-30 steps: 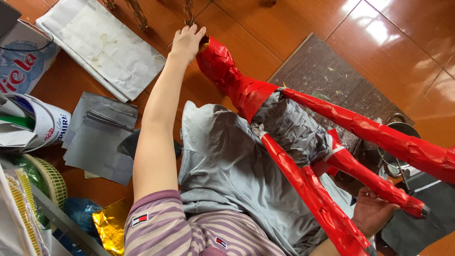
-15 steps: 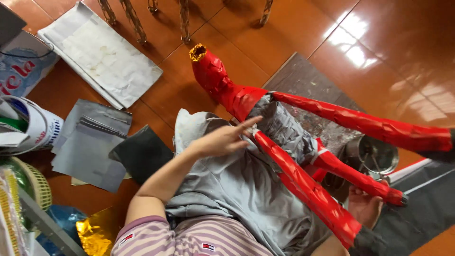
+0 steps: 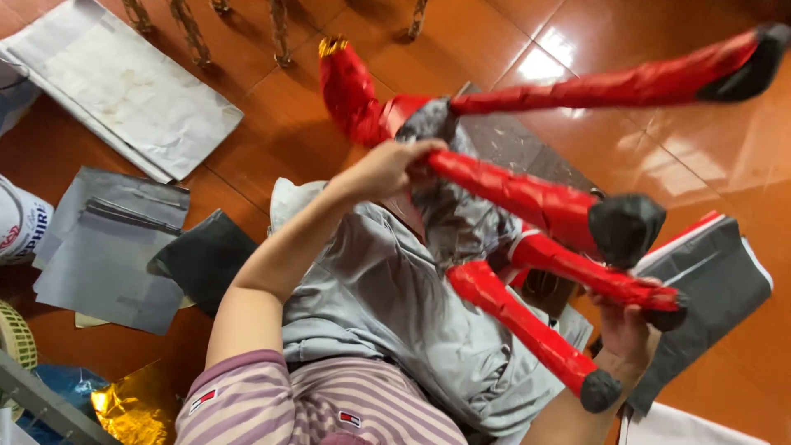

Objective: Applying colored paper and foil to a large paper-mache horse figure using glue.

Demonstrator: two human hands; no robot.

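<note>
I have the left hand (image 3: pixel 387 169) closed around one red foil-wrapped leg of the four-legged paper figure (image 3: pixel 461 206), near its grey body. The right hand (image 3: pixel 626 330) grips another red leg close to its black tip. The figure hangs above my lap over grey cloth (image 3: pixel 387 305). Grey paper sheets (image 3: pixel 107 247) lie on the orange tiled floor (image 3: pixel 272 140).
</note>
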